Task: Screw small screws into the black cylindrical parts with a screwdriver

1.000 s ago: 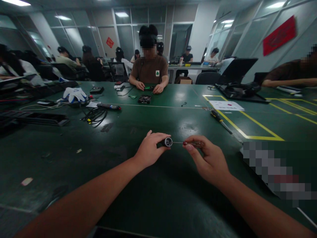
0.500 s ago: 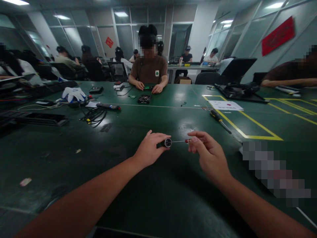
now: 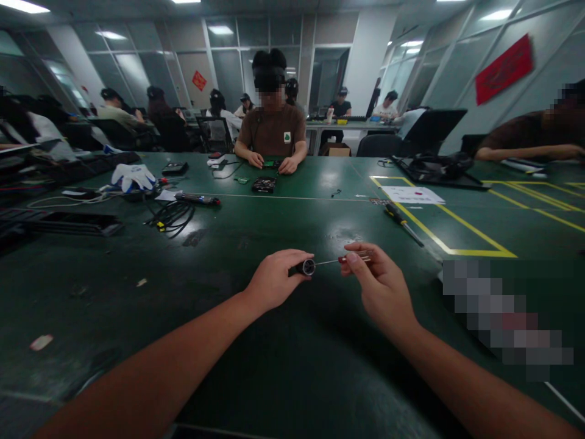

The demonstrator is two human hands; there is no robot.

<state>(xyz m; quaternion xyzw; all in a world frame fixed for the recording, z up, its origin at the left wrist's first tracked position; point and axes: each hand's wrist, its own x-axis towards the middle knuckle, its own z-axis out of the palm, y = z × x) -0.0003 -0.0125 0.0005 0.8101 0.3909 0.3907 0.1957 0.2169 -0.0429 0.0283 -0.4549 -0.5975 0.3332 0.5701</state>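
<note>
Above the worktop [image 3: 292, 378], the left hand [image 3: 273, 281] holds a short black cylinder [image 3: 308, 267], probably light, stiff and smooth, best gripped by its sides; the right hand [image 3: 386, 289] pinches a slim screwdriver [image 3: 342, 260], tip contact unclear.

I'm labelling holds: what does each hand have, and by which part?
Left hand: a dark cylindrical piece, by its sides. Right hand: a slim screwdriver, by its handle.
</note>
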